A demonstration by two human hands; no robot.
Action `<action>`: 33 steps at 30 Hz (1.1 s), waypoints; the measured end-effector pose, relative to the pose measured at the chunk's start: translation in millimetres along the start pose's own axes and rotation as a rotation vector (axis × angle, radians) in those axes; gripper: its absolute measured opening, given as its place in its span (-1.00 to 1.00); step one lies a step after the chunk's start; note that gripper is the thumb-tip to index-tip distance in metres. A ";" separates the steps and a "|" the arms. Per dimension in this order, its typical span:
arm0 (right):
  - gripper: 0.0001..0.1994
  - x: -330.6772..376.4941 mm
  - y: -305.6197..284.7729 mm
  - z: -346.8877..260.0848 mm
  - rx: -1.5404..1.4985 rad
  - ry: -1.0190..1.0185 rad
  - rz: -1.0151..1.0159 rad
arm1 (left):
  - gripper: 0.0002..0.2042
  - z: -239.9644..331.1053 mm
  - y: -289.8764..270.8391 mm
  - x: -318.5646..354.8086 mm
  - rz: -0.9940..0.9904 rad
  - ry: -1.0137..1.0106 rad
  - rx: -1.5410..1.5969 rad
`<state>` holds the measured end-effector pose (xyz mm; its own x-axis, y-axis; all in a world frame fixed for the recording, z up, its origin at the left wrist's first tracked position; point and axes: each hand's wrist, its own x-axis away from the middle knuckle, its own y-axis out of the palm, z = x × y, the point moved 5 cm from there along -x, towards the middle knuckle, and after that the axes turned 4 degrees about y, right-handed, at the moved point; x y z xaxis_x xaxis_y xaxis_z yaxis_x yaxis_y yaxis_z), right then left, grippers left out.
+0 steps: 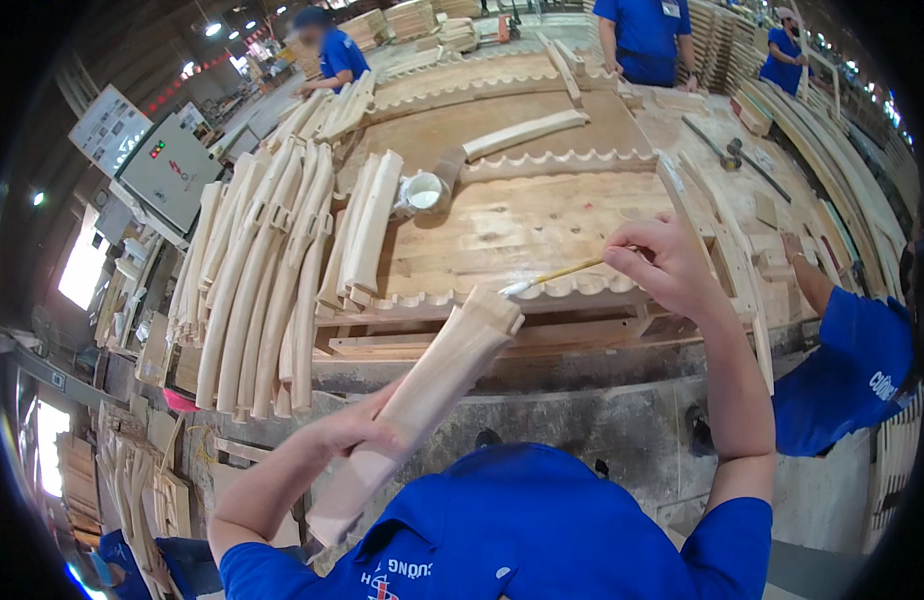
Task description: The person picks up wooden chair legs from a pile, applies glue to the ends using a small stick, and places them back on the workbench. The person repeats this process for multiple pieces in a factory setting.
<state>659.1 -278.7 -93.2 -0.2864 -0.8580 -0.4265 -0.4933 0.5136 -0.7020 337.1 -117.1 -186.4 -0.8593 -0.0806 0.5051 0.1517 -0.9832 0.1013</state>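
Wood (422, 398): long, thick and pale, with soft tan lines in it. Its sides look smooth and a bit round. The top end steps in to a shorter, thinner block.
Wood's place: slanting in the air, top end by the near edge of the table (542, 215), low end by the blue shirt (542, 520).
Left hand (357, 425): gripping the wood low down, thumb pressed on top; the other fingers are mostly hidden.
Right hand (657, 262): thumb and first finger pinching the brush (572, 268), the rest curled in.
Brush: thin, yellow, its white tip at the wood's top end. I cannot tell if they touch.
Cup (423, 194): white stuff inside, toward the table's left edge.
Sticks (267, 270): pale, piled at that left edge.
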 end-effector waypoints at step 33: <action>-0.83 1.8 116.2 -12.8 0.117 -0.421 -0.218 | 0.19 -108.1 17.2 21.0 -0.090 -0.219 0.259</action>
<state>590.7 -220.7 -168.2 0.1829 -0.8797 -0.4389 -0.4026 0.3403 -0.8498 268.8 -153.5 -266.7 -0.7542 0.0693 0.6529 0.2226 -0.9085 0.3535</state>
